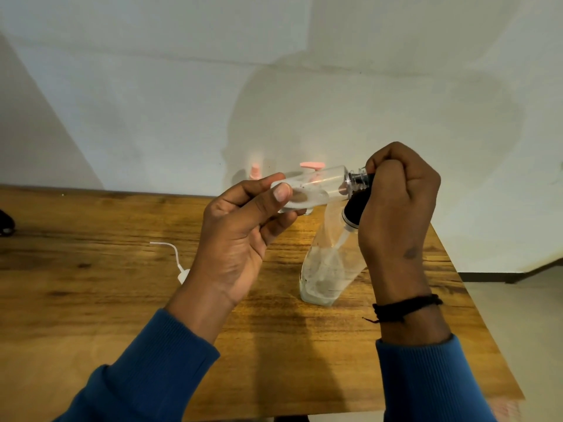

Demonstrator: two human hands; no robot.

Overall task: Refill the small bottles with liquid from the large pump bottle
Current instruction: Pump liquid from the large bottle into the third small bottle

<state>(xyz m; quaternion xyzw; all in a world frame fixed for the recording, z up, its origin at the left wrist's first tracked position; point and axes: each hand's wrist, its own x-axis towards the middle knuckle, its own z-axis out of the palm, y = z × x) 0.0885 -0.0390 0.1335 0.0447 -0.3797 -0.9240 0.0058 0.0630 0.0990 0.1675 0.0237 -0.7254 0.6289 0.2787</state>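
The left hand (pixel 243 220) pinches the base of a small bottle (pixel 316 185) held sideways above the desk (pixel 91 300) — long axis level, neck pointing right — where the right hand (pixel 399 205) grips the large pump bottle (pixel 326 269)'s black pump head (pixel 355 208) against that neck.

Wooden table (pixel 91 300): large clear bottle (pixel 327 269), white tube (pixel 178 263), 2 pink-topped bottles (pixel 255 171).

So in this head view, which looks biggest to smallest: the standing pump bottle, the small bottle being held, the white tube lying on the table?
1. Pump bottle
2. Small bottle, though held nearer the camera, so unsure
3. White tube
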